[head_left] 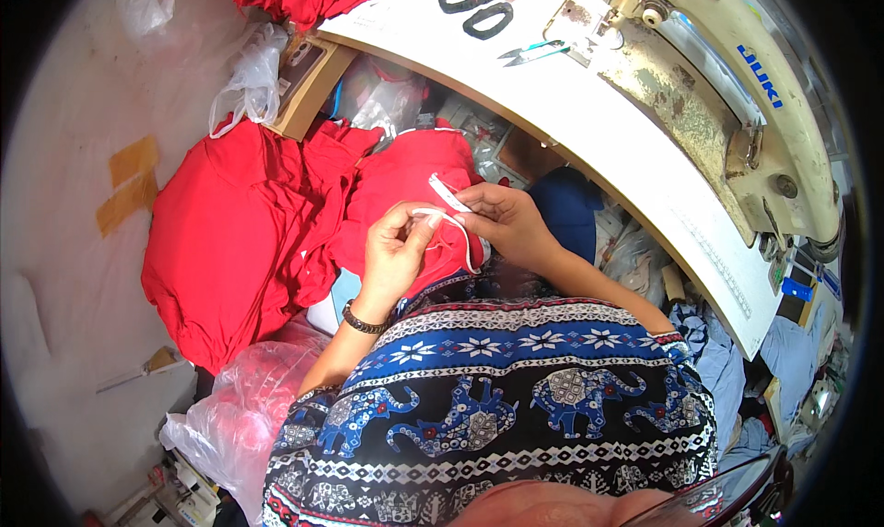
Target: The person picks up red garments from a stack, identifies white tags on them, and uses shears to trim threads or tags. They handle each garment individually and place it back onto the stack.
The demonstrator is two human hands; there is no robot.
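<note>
A narrow white strip, perhaps tape or ribbon, runs between my two hands above my lap. My left hand pinches it between thumb and forefinger. Close beside it, my right hand grips the strip too, with one end sticking up past the fingertips and a loose curve hanging below. Under both hands lies red fabric, bunched over my lap. Whether the strip is joined to the red fabric cannot be seen.
A larger heap of red cloth lies at the left, above a clear plastic bag. The white sewing table curves along the right, carrying a sewing machine, black-handled scissors and thread snips. A cardboard box juts out under the table's left end.
</note>
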